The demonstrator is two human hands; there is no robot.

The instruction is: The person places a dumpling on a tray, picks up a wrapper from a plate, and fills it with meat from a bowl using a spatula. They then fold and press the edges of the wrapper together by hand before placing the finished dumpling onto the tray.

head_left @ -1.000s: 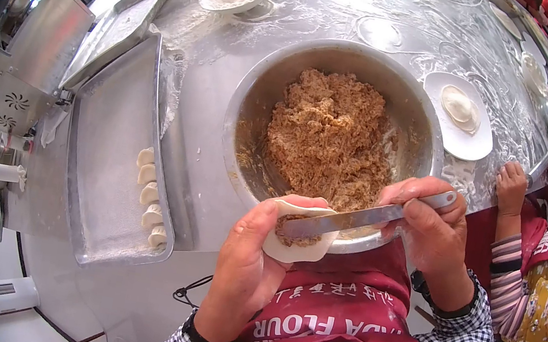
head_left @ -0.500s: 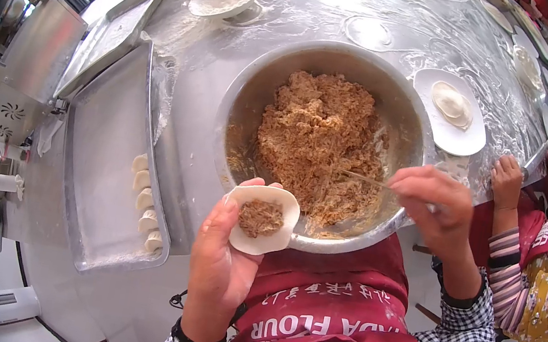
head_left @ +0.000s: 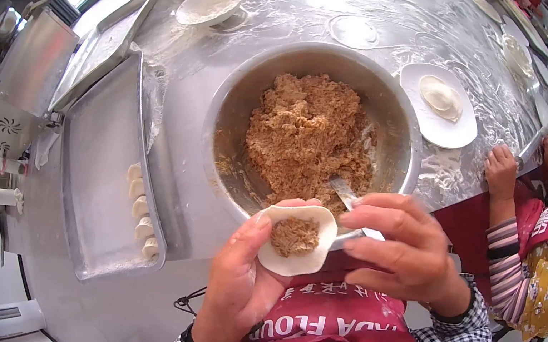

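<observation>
My left hand (head_left: pixel 240 285) holds a round dumpling wrapper (head_left: pixel 323 236) on its fingers, the thumb along its edge. A patch of brown minced filling (head_left: pixel 294 237) sits in the wrapper's middle. My right hand (head_left: pixel 412 253) is just right of the wrapper, fingers stretched and apart. Behind its fingertips, a flat metal filling spatula (head_left: pixel 341 192) rests against the mass of filling (head_left: pixel 309 133) in the large metal bowl (head_left: pixel 217 114). Part of the spatula is hidden by my right hand. Both hands are over the bowl's near rim.
Left of the bowl lies a metal tray (head_left: pixel 94 163) with several shaped dumplings (head_left: pixel 141 207) along its right side. A white plate (head_left: pixel 454 134) with wrappers (head_left: pixel 440 97) stands right. A flour dish (head_left: pixel 211 4) stands far left. A co-worker's hand (head_left: pixel 501 171) rests at the table edge.
My right hand has let go of the spatula, which now leans in the bowl, and has come left to the wrapper. My left hand has moved right with the filled wrapper.
</observation>
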